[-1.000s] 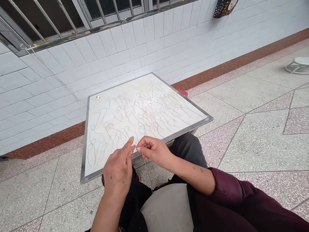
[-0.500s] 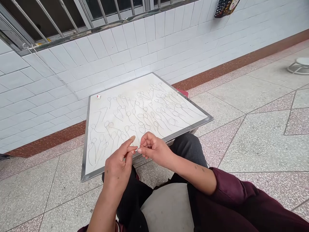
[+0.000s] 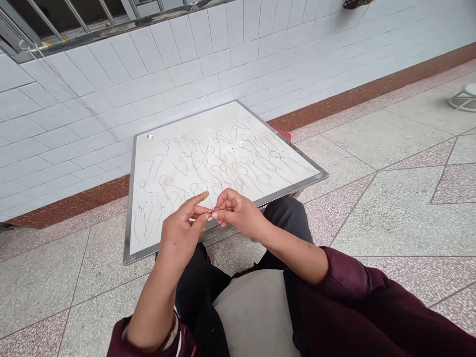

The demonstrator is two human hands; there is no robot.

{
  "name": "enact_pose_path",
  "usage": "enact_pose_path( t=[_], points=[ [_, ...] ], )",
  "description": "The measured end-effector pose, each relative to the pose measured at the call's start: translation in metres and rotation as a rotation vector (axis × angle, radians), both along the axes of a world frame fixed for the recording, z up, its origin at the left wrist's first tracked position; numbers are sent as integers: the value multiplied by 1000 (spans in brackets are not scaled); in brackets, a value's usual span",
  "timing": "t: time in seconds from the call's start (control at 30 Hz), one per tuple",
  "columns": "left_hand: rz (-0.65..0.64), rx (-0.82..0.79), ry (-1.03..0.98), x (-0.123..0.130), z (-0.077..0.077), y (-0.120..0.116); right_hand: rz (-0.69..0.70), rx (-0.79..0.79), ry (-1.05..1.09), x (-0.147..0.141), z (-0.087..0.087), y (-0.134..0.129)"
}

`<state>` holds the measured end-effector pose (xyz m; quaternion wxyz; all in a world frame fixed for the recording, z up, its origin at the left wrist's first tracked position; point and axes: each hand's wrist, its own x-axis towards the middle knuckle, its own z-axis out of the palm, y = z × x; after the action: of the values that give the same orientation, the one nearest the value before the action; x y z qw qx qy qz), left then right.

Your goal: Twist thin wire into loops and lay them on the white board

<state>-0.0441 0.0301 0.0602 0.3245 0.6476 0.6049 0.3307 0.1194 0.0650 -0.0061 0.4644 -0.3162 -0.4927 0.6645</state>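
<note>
My left hand (image 3: 182,229) and my right hand (image 3: 241,214) meet fingertip to fingertip over the near edge of a white table (image 3: 193,119). Each has thumb and forefinger pinched together, and the left forefinger stretches outward. A thin strand seems to run between the pinched tips; most of it is hidden by the fingers. Across the tabletop lie many fine looped strands (image 3: 138,225), each a small loop with a long tail. I cannot tell whether they are wire or thread.
The table has a metal rim (image 3: 130,198) and stands against a white tiled wall (image 3: 167,64). A small red-and-white object (image 3: 149,138) sits at its far left corner. My knees are under the near edge. A white stool (image 3: 463,99) stands off to the right.
My view has tilted down slightly. The left thumb has come up against the right fingertips, and both hands stay together over the table's near edge.
</note>
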Motion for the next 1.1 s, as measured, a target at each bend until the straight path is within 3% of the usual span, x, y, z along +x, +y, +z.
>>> enact_pose_path(
  t=[0.43,0.73,1.1],
  points=[
    [74,43,46,6,9,8,92,-41,45,-2,-10,-3],
    [193,92,-22,-14,17,20,350,-107,-86,-5,-36,-26],
    [274,147,-82,-33,17,26,396,-174,-164,-9,-44,-40]
  ],
)
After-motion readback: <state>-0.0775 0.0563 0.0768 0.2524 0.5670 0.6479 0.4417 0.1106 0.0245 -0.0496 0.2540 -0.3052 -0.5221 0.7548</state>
